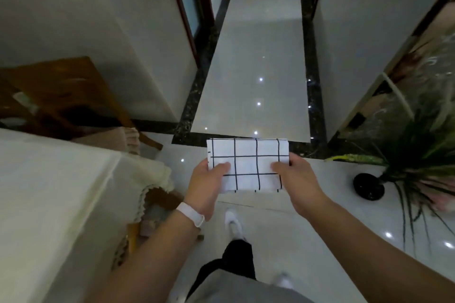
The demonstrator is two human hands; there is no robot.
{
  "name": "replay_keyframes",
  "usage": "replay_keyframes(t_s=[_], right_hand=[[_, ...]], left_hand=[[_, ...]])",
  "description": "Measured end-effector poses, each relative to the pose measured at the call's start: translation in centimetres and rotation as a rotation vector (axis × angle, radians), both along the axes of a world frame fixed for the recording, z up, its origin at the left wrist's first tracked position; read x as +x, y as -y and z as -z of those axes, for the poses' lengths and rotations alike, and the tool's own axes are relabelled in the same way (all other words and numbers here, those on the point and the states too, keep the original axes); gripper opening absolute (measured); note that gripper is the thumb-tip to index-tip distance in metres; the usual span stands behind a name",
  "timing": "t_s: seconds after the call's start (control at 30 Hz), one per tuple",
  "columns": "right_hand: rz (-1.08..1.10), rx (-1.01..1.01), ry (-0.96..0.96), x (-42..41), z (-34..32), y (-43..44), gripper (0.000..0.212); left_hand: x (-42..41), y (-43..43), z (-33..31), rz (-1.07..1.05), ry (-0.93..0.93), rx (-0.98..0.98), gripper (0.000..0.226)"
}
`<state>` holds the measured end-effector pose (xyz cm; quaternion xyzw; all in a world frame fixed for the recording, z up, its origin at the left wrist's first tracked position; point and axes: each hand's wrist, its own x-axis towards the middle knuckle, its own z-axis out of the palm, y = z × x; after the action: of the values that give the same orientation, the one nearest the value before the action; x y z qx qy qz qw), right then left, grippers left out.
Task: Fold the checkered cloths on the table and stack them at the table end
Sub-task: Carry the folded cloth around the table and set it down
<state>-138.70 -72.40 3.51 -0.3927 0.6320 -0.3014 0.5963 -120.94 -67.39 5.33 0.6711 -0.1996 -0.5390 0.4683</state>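
A folded white cloth with a black grid pattern (pixel 248 163) is held flat in the air in front of me, above the floor and to the right of the table. My left hand (pixel 209 184) pinches its left edge, thumb on top. My right hand (pixel 295 177) pinches its right edge the same way. The table (pixel 49 192), covered with a white tablecloth, lies at the lower left; no other checkered cloth shows on the part in view.
A wooden chair (pixel 73 96) stands beyond the table's far end. A potted plant with long leaves (pixel 406 170) sits on the floor at the right. Glossy tiled floor (pixel 253 81) stretches ahead between white walls. My legs and white shoes are below.
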Motion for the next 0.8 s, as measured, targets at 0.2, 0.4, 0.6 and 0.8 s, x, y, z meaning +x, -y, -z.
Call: replay_keyframes(t_s=[0.2,0.4,0.6,0.8], right_hand=[[-0.037,-0.015,-0.085,6.6,-0.5,8.5,0.013],[-0.111,-0.081,-0.112,13.8,-3.6,16.0,0.015],[-0.236,-0.074,-0.096,20.9,-4.3,20.2,0.017],[-0.424,-0.098,-0.064,27.7,-3.8,23.2,0.016]], left_hand=[[6.1,8.8,1.7,-0.047,-0.064,-0.026,0.019],[13.4,15.5,1.3,-0.089,-0.133,-0.089,0.022],[20.0,17.5,1.1,-0.196,-0.156,-0.133,0.022],[24.7,17.0,2.3,-0.378,-0.157,-0.148,0.024]])
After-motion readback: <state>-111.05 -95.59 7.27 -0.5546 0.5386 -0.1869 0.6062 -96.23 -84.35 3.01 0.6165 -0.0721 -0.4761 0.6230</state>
